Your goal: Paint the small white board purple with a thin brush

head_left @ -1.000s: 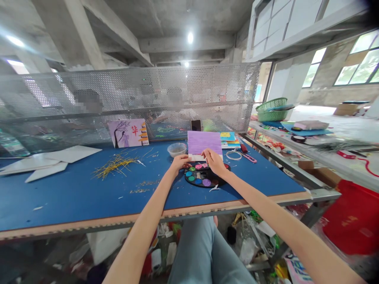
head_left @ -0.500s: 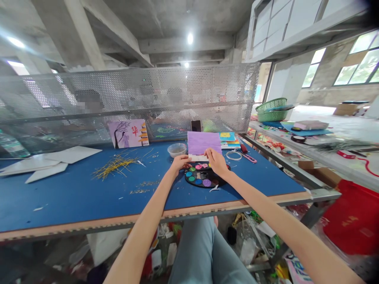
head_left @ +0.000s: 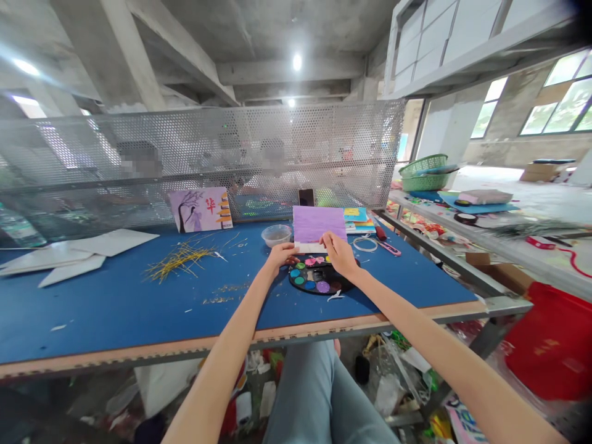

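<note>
Near the middle of the workbench tabletop (head_left: 83, 314), a sheet of card (head_left: 319, 222) lies just behind a round watercolour palette (head_left: 319, 277). A small plastic tub (head_left: 276, 235) sits just left of the card, stacked booklets (head_left: 356, 221) just right of it, and a phone (head_left: 306, 197) stands behind it against a perforated metal screen (head_left: 198, 148). Further left, a small painting (head_left: 200, 209) leans against that screen behind scattered straw strands (head_left: 180, 261), and white boards (head_left: 69, 256) lie at the tabletop's left edge.
</note>
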`<state>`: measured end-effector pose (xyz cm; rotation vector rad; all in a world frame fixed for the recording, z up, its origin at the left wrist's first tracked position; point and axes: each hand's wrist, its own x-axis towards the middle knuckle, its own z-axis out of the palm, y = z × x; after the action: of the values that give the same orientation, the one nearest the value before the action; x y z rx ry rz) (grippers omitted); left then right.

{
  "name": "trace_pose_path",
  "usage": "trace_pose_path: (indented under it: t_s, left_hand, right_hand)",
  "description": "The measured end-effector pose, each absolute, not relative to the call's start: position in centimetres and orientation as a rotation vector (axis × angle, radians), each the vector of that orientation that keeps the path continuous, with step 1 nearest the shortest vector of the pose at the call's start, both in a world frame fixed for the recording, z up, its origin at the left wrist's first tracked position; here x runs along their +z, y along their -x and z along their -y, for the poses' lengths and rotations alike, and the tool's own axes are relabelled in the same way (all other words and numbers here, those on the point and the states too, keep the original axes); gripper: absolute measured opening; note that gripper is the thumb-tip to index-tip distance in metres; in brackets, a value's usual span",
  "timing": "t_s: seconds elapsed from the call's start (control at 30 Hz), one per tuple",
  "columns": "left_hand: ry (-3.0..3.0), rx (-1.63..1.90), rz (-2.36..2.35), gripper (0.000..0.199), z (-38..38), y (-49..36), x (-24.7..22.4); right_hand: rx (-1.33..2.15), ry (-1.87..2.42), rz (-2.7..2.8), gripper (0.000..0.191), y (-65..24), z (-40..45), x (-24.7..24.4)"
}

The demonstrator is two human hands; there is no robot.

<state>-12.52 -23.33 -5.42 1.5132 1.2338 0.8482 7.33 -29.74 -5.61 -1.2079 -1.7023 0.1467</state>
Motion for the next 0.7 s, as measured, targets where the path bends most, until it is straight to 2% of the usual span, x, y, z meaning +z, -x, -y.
trace_pose_path:
  t_s: [0.17,0.4,0.7]
  left_hand:
    - [-1.503,0.858,-1.243,0.027,23.3,12.5,-5.5]
    - [-1.503,0.87,-1.226,0.026,23.3,12.6,-5.5]
    - [-1.505,0.883,-1.212,0.026,23.3,12.5,-5.5]
  right_hand:
    - [0.108,1.204,1.67,0.046,-7.7,29.7,-5.3]
    - [0.063,1.195,1.421,0.054,-9.9,29.9,-4.4]
    - [0.364,1.029,1.31,0.057,-9.8,28.7,-4.4]
